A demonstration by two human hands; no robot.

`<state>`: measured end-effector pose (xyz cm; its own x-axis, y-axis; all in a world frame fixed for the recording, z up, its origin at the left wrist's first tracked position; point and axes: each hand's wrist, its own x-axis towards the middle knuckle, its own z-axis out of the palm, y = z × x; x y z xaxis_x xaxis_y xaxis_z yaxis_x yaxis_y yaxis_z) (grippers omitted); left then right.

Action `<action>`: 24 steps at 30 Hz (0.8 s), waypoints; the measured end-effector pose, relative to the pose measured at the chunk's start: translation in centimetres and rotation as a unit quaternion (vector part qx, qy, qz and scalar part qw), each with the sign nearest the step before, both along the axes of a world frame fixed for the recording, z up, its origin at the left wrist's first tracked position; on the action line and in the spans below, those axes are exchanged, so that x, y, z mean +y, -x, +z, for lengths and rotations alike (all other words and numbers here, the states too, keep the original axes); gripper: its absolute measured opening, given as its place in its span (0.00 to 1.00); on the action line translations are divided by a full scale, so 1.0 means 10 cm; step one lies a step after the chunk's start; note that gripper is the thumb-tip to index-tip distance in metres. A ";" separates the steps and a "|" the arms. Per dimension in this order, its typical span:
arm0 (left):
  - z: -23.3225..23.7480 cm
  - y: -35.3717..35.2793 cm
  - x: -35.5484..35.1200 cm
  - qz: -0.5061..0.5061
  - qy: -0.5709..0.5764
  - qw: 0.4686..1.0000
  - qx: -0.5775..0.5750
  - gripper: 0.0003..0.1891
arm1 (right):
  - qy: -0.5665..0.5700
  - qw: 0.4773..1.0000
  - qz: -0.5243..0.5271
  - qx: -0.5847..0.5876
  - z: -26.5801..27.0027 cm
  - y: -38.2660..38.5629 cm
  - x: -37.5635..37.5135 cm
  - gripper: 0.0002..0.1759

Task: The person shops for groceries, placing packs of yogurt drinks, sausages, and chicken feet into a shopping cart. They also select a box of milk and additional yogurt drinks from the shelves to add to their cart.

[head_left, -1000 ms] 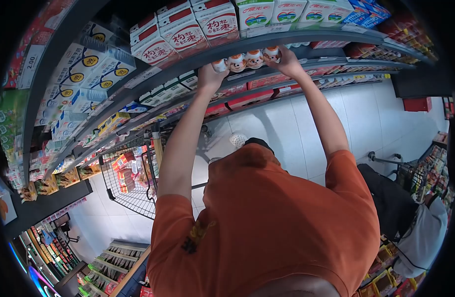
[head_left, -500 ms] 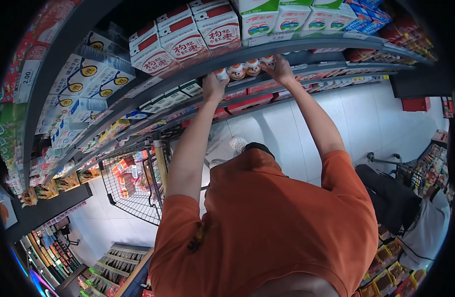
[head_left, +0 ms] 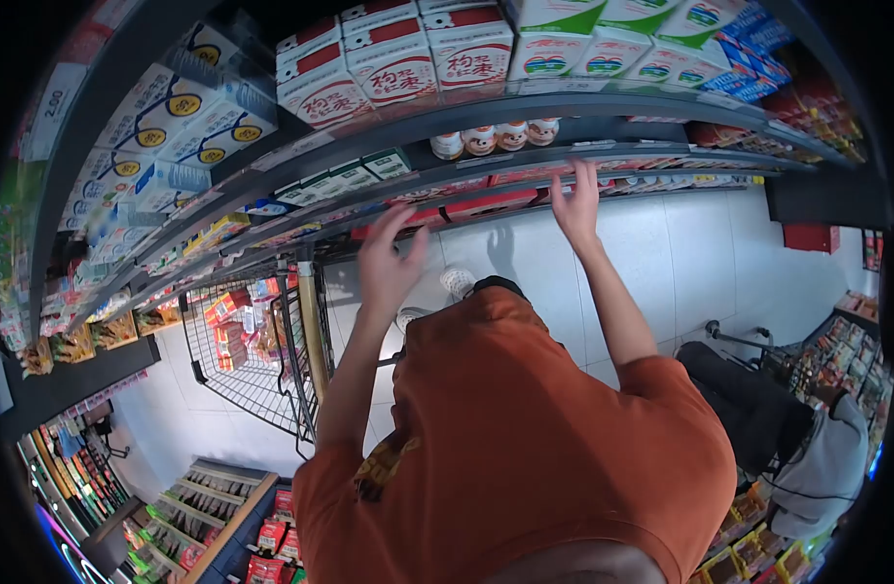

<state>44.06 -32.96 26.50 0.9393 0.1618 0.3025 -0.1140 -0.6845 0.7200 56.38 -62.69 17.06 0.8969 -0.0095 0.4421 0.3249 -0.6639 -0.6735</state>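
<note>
Several small white bottles with orange cartoon faces (head_left: pixel 496 138) stand in a row on a dark shelf (head_left: pixel 321 148), below the upper tier of cartons. My left hand (head_left: pixel 389 261) is in the air below and left of the bottles, its fingers spread and nothing in it. My right hand (head_left: pixel 577 201) hangs in front of the lower shelf edges, right of the bottles; its fingers are stretched out and hold nothing. Neither hand touches a bottle. Left of the bottles, green and white boxes (head_left: pixel 345 180) sit in a line.
White and red cartons (head_left: pixel 393 60) fill the upper shelf beside green and white cartons (head_left: pixel 603 49). A wire shopping cart (head_left: pixel 243 341) with packaged goods stands at my left. Another person in a grey top (head_left: pixel 822 477) is at the lower right. Pale floor tiles (head_left: pixel 651 243) lie below.
Both hands have let go of the bottle row and drawn back from the shelf, fingers opening. The bottles remain standing on the shelf. The view has shifted slightly.
</note>
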 end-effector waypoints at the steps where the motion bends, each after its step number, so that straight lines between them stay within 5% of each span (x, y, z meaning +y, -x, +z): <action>1: 0.23 0.24 0.13 0.044 -0.029 0.999 0.013 0.16 | 0.003 1.000 0.022 0.018 -0.03 0.16 -0.01 0.18; 4: 0.42 0.93 0.77 0.188 -0.086 0.977 -0.048 0.11 | -0.008 0.993 0.082 0.084 -0.26 0.43 0.01 0.11; 5: 0.50 1.07 0.93 0.243 0.015 0.967 -0.076 0.09 | -0.013 0.989 0.104 0.108 -0.34 0.47 0.03 0.09; 7: 0.72 1.30 1.25 0.361 -0.086 0.928 0.030 0.13 | -0.008 0.980 0.140 0.139 -0.51 0.49 0.12 0.07; 12: -0.26 2.46 2.26 0.389 0.005 0.855 0.343 0.36 | 0.011 0.942 0.274 0.194 -0.51 0.35 0.53 0.05; 14: -0.58 2.63 2.24 0.382 0.067 0.868 0.312 0.33 | 0.014 0.921 0.323 0.218 -0.47 0.30 0.71 0.06; 18: -0.19 2.37 1.82 0.386 0.032 0.860 0.332 0.24 | 0.033 0.867 0.435 0.242 -0.31 0.34 1.05 0.06; 24: -0.30 2.54 1.81 0.389 -0.005 0.858 0.335 0.16 | 0.020 0.822 0.538 0.185 0.15 0.53 1.71 0.06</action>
